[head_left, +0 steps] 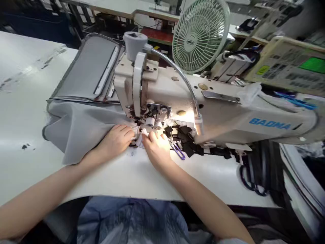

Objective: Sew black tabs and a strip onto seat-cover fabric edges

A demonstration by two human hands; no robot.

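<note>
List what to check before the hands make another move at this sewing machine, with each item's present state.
1. Left hand on the grey fabric: ok, it lies at the fabric's right end.
2. Right hand well away from the sewing head: not ok, its fingertips are close below it.
3. Needle raised: cannot tell, too small to make out.
4. Work area lit: ok, the lamp is shining there.
5. Purple-handled snips out of the hands: ok, lying beside black pieces.

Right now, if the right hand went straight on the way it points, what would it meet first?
Probably the sewing machine, at its needle end, just ahead of the right hand; the gap's depth is unclear.
</note>
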